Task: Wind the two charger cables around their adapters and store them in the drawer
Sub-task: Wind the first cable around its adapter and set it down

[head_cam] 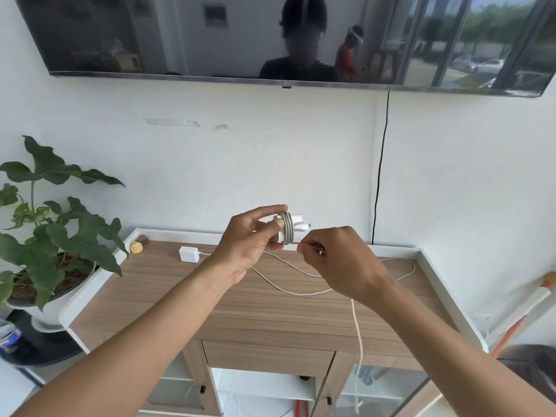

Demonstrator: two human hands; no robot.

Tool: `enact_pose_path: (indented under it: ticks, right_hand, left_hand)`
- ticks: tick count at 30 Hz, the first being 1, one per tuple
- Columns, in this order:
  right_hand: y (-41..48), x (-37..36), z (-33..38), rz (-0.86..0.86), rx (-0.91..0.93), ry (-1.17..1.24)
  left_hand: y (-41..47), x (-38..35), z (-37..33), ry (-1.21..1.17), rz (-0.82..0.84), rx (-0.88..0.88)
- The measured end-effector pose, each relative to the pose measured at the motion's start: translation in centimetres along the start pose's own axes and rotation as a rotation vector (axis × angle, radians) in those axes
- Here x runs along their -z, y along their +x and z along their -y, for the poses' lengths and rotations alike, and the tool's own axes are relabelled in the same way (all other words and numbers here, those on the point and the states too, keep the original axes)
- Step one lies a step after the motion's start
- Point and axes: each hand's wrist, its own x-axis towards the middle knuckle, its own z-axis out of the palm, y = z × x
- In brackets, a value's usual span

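Note:
My left hand (251, 236) holds a white adapter (290, 228) above the wooden cabinet top (255, 308), with several turns of grey cable wound around it. My right hand (337, 260) pinches the free end of that cable just below the adapter. A second white adapter (189, 254) lies on the cabinet top at the back left. Its loose white cable (301, 291) snakes across the top and hangs over the front edge on the right. The drawer front (267, 356) below the top is closed.
A potted plant (51, 236) stands to the left of the cabinet. A small yellow object (137, 247) sits at the back left corner. A wall-mounted TV (285, 37) hangs above, with a black cord (380, 164) running down the wall. Glass cabinet doors (180, 392) lie below.

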Motion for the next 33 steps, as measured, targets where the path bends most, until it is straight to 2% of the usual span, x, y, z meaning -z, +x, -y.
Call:
enact_pose_path:
  ticks: [5, 9, 11, 15, 20, 23, 26, 33]
  right_hand:
    - [0.6, 2.6, 0.0, 0.008, 0.074, -0.106]
    - [1.2, 3.7, -0.1, -0.027, 0.054, 0.043]
    - [1.5, 4.0, -0.5, -0.064, 0.014, 0.184]
    - [1.5, 2.9, -1.4, -0.048, -0.048, 0.479]
    - [0.4, -0.7, -1.7, -0.122, -0.109, 0.580]
    - [-0.8, -2.7, -1.3, -0.174, -0.109, 0.482]
    - [-1.3, -3.0, -0.8, -0.201, -0.102, 0.379]
    - [-1.2, -1.7, -0.8, -0.114, 0.018, 0.112]
  left_hand:
    - [-0.7, 0.7, -0.2, 0.023, 0.211, 0.032]
    - [-1.8, 0.7, -1.5, 0.017, 0.399, 0.093]
    - [-2.3, 0.6, -2.0, -0.050, 0.438, 0.115]
    - [-2.5, 0.3, -2.6, -0.267, 0.404, 0.132]
    - [-2.5, -0.3, -2.4, -0.442, 0.325, 0.179]
    - [-2.2, -0.6, -2.1, -0.483, 0.214, 0.167]
    - [-1.9, -0.9, -1.4, -0.410, 0.109, 0.137]
    - [-1.9, -1.5, -0.5, -0.278, -0.012, 0.085]
